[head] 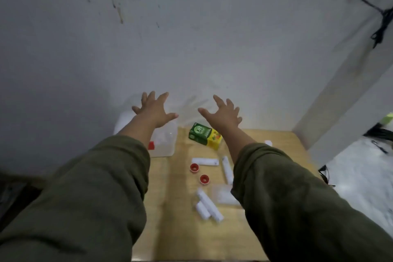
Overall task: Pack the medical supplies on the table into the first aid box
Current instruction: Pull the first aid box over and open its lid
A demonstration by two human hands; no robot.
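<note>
- Wooden desk [174, 229] stands against a grey wall [191, 38], with medical supplies spread over its middle and right part.
- Both arms in olive-green sleeves [95, 187] stretch forward above the desk.
- Left hand [154, 110] is raised with fingers spread wide, its grip released and holding nothing; it hovers over the far edge of the first aid box [163, 142].
- Right hand [223, 115] is likewise spread, its grip released and empty, above the far side of the desk.
- First aid box is a translucent plastic case with a red clasp [151, 145], at the far left of the desk, partly hidden by the left forearm.
- Green and yellow carton [204, 135] lies tilted just right of the box.
- 2 red caps [194, 167] sit near the desk's middle, apart from each other.
- White rolls [205, 161] lie around them: 1 beside the far cap, 1 along the right sleeve, 2 touching on the near side.
- Clear plastic packet [223, 195] lies just right of the near rolls.
</note>
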